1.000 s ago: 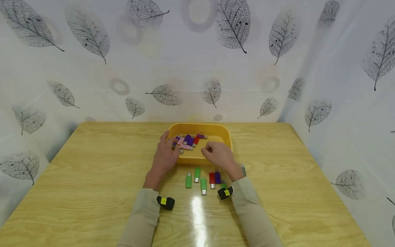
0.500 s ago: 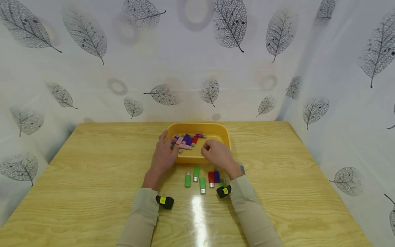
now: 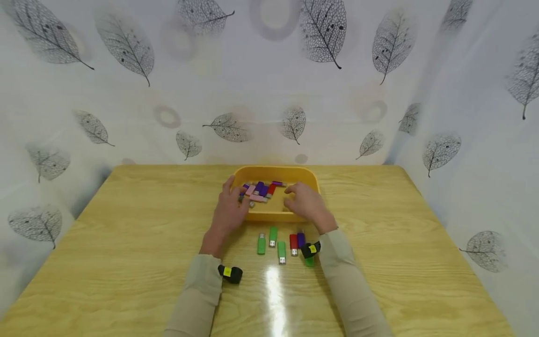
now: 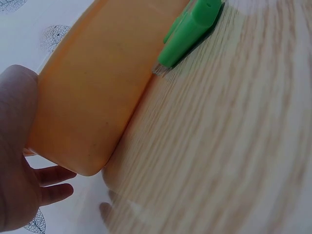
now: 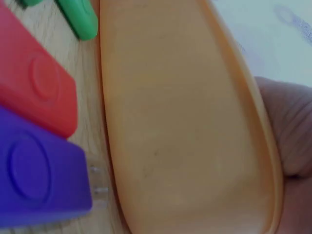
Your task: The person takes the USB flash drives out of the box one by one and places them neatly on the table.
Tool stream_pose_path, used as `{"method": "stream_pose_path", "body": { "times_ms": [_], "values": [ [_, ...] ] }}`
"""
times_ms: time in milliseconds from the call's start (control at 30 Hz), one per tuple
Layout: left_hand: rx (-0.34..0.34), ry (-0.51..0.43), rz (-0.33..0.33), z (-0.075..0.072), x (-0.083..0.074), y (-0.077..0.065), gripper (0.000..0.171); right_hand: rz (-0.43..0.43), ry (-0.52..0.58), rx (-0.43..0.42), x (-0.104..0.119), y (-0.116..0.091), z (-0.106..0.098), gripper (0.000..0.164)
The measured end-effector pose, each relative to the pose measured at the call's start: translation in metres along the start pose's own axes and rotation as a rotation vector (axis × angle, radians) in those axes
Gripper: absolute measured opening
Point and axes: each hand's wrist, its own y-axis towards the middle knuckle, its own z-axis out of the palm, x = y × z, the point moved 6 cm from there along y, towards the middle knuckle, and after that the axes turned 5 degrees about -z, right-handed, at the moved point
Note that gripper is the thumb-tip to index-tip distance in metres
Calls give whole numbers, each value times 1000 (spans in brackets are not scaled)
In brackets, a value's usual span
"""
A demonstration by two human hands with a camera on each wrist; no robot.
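Note:
A yellow plastic tray (image 3: pixel 273 216) stands at the back of the table, with several purple, pink and red USB flash drives (image 3: pixel 258 199) bunched on its left side. My left hand (image 3: pixel 229 213) grips the tray's left front corner, some fingers outside the wall and the thumb reaching inside. Over the right part of the tray is my right hand (image 3: pixel 309 203), thumb and index finger parted, with no drive visible between them. In the right wrist view the tray's wall (image 5: pixel 180 117) hides most of that hand. A tiny dark spot beneath its fingers is too small to identify.
In front of the tray lie several green drives (image 3: pixel 281 252), a red drive (image 3: pixel 293 244) and a purple drive (image 3: pixel 301 238). Another green drive (image 3: pixel 309 262) is partly covered by the right wrist camera (image 3: pixel 310 249). A leaf-patterned curtain (image 3: pixel 269 93) encloses the wooden table (image 3: pixel 147 243).
My right hand has shifted slightly forward and its curled thumb and index finger have spread apart. The left hand keeps its place on the tray. The grey drive is now hidden by the right wrist.

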Motion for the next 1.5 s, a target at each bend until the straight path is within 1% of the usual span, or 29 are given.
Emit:
{"method": "stream_pose_path", "body": {
  "times_ms": [100,200,300,367,467,567,633,700,767,867,900,967,1033,1167,1200,1267,1367,1500],
  "values": [
    [-1,1,0,-1,-2,0,38,1,-31,50,-1,1,3,39],
    [8,2,-2,-1,-2,1,38,22,-50,98,-1,1,5,38],
    [9,1,-6,0,-1,0,37,40,-49,126,-2,-1,6,38],
    [10,3,-6,1,0,-1,37,51,-40,120,-2,-2,7,39],
    [9,3,-5,1,0,-2,37,78,4,98,-4,-2,7,41],
    [5,1,-5,0,1,-3,37,110,33,79,-5,-1,8,51],
    [3,1,-10,-1,2,-2,37,120,26,78,-5,0,8,60],
    [4,1,-15,-1,3,-3,37,116,-15,88,-3,1,8,63],
    [6,-6,-16,0,3,-3,37,106,-55,118,-3,1,10,51],
    [11,-14,-12,1,1,-4,37,92,-80,156,-2,1,12,29],
    [14,-15,-11,1,1,-4,36,92,-75,166,-3,0,13,24],
    [17,-11,-9,2,0,-4,36,99,-64,169,-4,-1,14,23],
    [18,-3,-7,2,0,-3,36,113,-50,158,-5,-1,13,30],
    [12,8,-5,2,0,0,37,155,-20,121,-7,4,8,56],
    [11,10,-7,1,0,1,38,167,-10,115,-7,7,7,58],
    [10,15,-10,1,0,3,38,168,-14,111,-7,13,5,60],
    [12,21,-20,1,1,3,38,147,-42,118,-7,23,4,60],
    [17,19,-30,3,1,3,39,119,-110,124,-12,36,5,56]
  ]
}}
